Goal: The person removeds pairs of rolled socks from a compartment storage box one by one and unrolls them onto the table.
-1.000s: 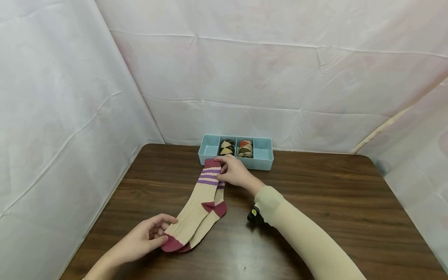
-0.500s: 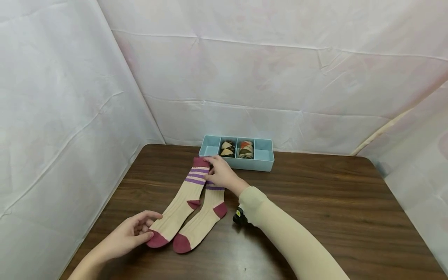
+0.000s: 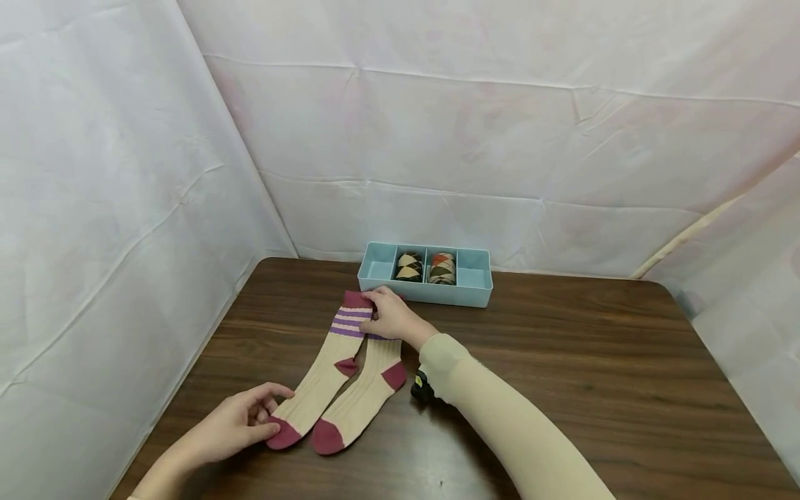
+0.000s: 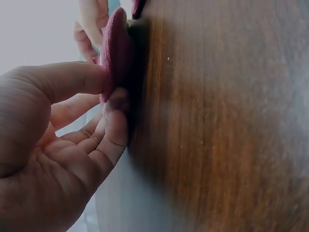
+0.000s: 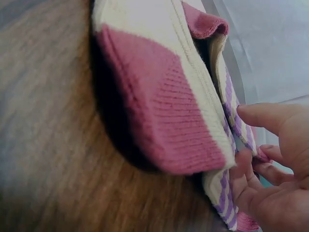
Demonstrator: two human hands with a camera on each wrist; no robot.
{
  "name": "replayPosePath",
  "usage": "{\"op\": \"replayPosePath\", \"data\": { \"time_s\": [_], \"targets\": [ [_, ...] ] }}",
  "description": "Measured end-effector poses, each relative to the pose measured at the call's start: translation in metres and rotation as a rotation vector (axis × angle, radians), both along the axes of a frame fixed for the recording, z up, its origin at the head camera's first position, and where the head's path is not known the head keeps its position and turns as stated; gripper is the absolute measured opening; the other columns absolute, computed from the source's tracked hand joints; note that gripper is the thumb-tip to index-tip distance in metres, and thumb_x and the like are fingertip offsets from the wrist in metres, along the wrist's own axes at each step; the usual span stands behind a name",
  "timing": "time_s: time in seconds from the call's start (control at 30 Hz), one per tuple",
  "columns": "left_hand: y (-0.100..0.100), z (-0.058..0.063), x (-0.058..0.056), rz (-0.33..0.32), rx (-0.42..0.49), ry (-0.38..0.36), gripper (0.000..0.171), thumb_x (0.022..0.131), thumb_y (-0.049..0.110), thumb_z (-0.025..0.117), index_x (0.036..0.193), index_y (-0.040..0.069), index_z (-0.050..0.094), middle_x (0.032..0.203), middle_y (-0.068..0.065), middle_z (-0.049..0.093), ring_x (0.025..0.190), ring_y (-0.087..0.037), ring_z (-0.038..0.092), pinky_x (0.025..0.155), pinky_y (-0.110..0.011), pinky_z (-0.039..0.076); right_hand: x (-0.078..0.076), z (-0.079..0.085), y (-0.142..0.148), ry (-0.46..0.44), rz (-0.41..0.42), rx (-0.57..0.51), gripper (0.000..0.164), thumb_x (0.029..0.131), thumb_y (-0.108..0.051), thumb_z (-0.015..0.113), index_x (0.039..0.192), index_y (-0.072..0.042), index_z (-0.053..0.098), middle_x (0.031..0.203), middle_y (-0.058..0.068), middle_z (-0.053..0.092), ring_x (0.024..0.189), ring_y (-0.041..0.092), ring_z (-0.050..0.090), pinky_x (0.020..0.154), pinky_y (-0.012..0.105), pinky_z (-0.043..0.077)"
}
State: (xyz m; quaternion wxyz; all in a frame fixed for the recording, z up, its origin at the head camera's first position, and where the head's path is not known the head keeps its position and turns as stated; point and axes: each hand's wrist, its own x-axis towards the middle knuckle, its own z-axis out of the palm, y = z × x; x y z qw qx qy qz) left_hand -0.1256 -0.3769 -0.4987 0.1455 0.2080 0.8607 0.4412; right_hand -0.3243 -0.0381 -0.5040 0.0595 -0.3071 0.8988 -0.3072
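Note:
Two cream socks with maroon toes, heels and cuffs and purple stripes lie side by side on the table. My left hand (image 3: 234, 425) pinches the maroon toe of the left sock (image 3: 312, 378), thumb above and fingers beneath, as the left wrist view shows. At the other end my right hand (image 3: 395, 317) pinches the same sock's cuff edge. It covers the upper part of the right sock (image 3: 365, 399), whose maroon heel (image 5: 164, 106) looms large in the right wrist view. Both toes point toward me, slightly left.
Behind the socks stands a light blue divided box (image 3: 425, 294). Its two middle compartments hold a rolled dark argyle sock (image 3: 410, 268) and a rolled multicoloured one (image 3: 442, 269). White cloth (image 3: 437, 139) walls in the wooden table (image 3: 562, 361) at back and sides.
Both hands carried the upper sock leftward off the lower one, so the pair now lies spread apart. In the last half second the held sock came slightly toward me and down.

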Motion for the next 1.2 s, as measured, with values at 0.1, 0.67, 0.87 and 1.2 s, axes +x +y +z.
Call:
{"op": "replayPosePath", "data": {
  "time_s": [0.1, 0.67, 0.87, 1.2],
  "targets": [
    [-0.001, 0.001, -0.001, 0.009, -0.035, 0.008, 0.045, 0.098, 0.013, 0.084, 0.139, 0.014, 0.065, 0.095, 0.000, 0.064, 0.072, -0.004, 0.059, 0.060, -0.026, 0.051, 0.000, 0.000, -0.001, -0.004, -0.002, 0.006, 0.073, 0.096, -0.030, 0.079, 0.157, 0.001, 0.054, 0.150, 0.021, 0.054, 0.128, 0.028, 0.055, 0.108, 0.040, 0.050],
    [0.004, 0.001, -0.001, 0.017, -0.109, 0.036, 0.053, 0.095, 0.022, 0.088, 0.141, 0.016, 0.063, 0.093, 0.001, 0.061, 0.072, -0.004, 0.058, 0.061, -0.026, 0.051, 0.008, -0.002, -0.001, -0.114, -0.033, -0.039, 0.067, 0.102, -0.028, 0.075, 0.161, -0.009, 0.051, 0.150, 0.018, 0.042, 0.122, 0.025, 0.052, 0.106, 0.039, 0.048],
    [0.006, 0.001, -0.002, 0.022, -0.115, 0.042, 0.056, 0.093, 0.023, 0.090, 0.142, 0.016, 0.063, 0.093, 0.001, 0.061, 0.073, -0.004, 0.059, 0.062, -0.026, 0.052, 0.010, -0.005, 0.003, -0.081, -0.017, -0.057, 0.046, 0.102, -0.023, 0.075, 0.144, -0.010, 0.065, 0.139, 0.014, 0.045, 0.113, 0.020, 0.050, 0.097, 0.036, 0.048],
    [0.007, 0.002, 0.000, 0.013, -0.107, 0.058, 0.055, 0.093, 0.023, 0.090, 0.142, 0.017, 0.065, 0.095, -0.001, 0.059, 0.072, -0.004, 0.060, 0.061, -0.026, 0.052, 0.011, -0.005, 0.002, -0.058, 0.041, 0.046, 0.053, 0.103, -0.025, 0.073, 0.153, -0.007, 0.062, 0.161, 0.017, 0.046, 0.144, 0.032, 0.048, 0.119, 0.047, 0.043]
  ]
}}
